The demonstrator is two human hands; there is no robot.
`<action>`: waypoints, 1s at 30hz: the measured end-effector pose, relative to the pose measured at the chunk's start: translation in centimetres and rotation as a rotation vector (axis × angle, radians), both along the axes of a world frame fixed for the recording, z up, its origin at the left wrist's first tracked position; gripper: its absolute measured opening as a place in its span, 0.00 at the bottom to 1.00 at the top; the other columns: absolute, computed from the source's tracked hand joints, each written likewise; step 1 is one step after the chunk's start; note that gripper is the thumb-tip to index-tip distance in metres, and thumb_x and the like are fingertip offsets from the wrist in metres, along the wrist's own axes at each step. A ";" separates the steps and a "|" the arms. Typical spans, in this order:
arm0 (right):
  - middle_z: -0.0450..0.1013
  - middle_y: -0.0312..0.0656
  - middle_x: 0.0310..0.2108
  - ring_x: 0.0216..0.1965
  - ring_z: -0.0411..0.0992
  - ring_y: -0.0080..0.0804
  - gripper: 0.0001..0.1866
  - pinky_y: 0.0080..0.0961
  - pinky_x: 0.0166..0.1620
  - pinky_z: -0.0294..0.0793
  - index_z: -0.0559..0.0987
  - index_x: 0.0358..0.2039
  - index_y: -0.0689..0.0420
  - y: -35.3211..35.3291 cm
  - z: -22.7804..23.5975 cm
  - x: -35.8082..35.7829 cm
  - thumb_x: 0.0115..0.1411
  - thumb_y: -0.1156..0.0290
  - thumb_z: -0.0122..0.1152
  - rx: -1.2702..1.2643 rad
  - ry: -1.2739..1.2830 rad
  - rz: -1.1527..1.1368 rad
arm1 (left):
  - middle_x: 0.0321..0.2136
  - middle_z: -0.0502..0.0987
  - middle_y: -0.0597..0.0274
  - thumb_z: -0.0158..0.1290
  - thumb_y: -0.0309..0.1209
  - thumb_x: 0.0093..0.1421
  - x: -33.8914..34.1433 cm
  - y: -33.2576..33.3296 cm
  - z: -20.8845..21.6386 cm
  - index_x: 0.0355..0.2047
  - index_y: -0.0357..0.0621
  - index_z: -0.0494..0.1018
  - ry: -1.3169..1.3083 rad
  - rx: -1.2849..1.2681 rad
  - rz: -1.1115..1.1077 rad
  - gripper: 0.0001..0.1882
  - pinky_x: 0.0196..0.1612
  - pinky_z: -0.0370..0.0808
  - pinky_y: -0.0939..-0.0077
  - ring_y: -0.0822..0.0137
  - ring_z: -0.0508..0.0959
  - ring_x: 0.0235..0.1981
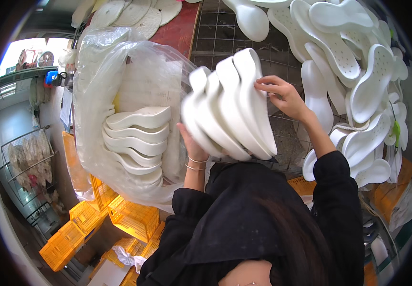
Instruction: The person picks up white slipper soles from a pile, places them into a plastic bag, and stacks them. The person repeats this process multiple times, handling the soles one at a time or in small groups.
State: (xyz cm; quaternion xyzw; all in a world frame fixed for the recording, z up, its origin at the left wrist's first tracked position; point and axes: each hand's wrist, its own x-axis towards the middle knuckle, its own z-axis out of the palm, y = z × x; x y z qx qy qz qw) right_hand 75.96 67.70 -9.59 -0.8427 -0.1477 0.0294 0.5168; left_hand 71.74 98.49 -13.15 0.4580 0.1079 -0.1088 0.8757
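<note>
A stack of several white foam shoe soles (234, 105) stands on edge between my hands, slightly blurred at its left side. My left hand (194, 145) grips its lower left side, with the thumb showing and the other fingers hidden. On the right, my right hand (284, 97) presses its fingers against the outermost sole near the upper end. To the left lies an open clear plastic bag (94, 86). Inside it, another pile of white soles (139, 133) rests beside a pale printed sheet (151, 83).
Many loose white soles (377, 76), some perforated, heap up on the right of the dark gridded table (215, 38). White round pads (144, 19) lie on a red surface at the far left. Yellow plastic crates (132, 217) stand at the lower left.
</note>
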 end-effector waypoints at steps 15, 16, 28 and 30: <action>0.62 0.54 0.50 0.48 0.67 0.52 0.60 0.42 0.49 0.70 0.55 0.66 0.55 9.8 0.9 -7.9 0.32 0.55 0.75 -0.481 0.127 -0.421 | 0.58 0.63 0.38 0.55 0.39 0.59 2.0 3.6 8.4 0.53 0.42 0.71 -0.303 1.156 -0.779 0.23 0.63 0.56 0.51 0.39 0.61 0.61; 0.64 0.52 0.46 0.44 0.69 0.50 0.57 0.42 0.46 0.71 0.58 0.65 0.54 8.7 2.7 -6.9 0.31 0.59 0.74 -0.473 0.164 -0.403 | 0.59 0.61 0.36 0.58 0.41 0.56 3.0 7.8 10.0 0.54 0.37 0.68 -0.493 1.401 -0.661 0.29 0.65 0.50 0.51 0.40 0.58 0.63; 0.65 0.50 0.55 0.55 0.65 0.40 0.55 0.33 0.58 0.63 0.61 0.63 0.61 13.5 8.7 9.7 0.33 0.56 0.72 0.387 0.214 0.488 | 0.27 0.75 0.65 0.63 0.34 0.50 15.0 32.7 20.5 0.36 0.40 0.75 0.313 0.922 0.177 0.15 0.34 0.70 0.79 0.71 0.74 0.26; 0.67 0.47 0.52 0.52 0.67 0.36 0.55 0.30 0.56 0.65 0.61 0.64 0.59 16.8 8.6 14.0 0.31 0.58 0.71 0.274 0.051 0.396 | 0.26 0.75 0.63 0.59 0.29 0.54 15.4 28.6 26.6 0.38 0.37 0.73 0.049 0.812 0.117 0.13 0.29 0.70 0.81 0.72 0.74 0.25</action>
